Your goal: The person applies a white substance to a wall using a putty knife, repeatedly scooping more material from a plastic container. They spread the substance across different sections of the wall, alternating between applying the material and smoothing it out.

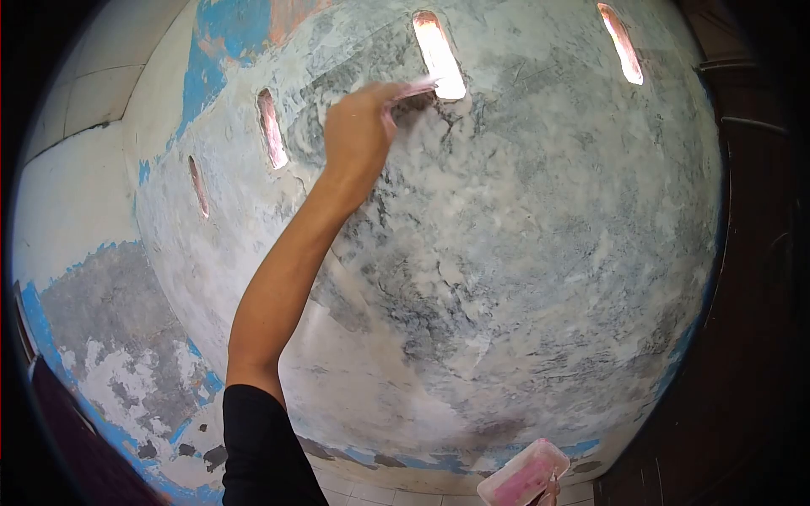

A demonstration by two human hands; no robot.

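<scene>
My left hand [359, 135] is raised against the grey, patchily plastered wall [540, 228], its fingers closed on a thin, flat, pinkish tool [415, 88]. The tool is blurred, and its tip is at the lower end of a bright slot [439, 55] in the wall. Low in the view, my right hand [549, 490] shows only in part, with fingers at the edge of a pink-and-white rectangular tray [523, 476]. Pinkish smears cover the tray's face.
More narrow slots pierce the wall, one at the upper right [620, 44] and two at the left [272, 129]. Blue paint [232, 38] shows at the upper left. A dark brown surface [759, 253] borders the right side. Pale floor tiles [371, 491] lie along the bottom.
</scene>
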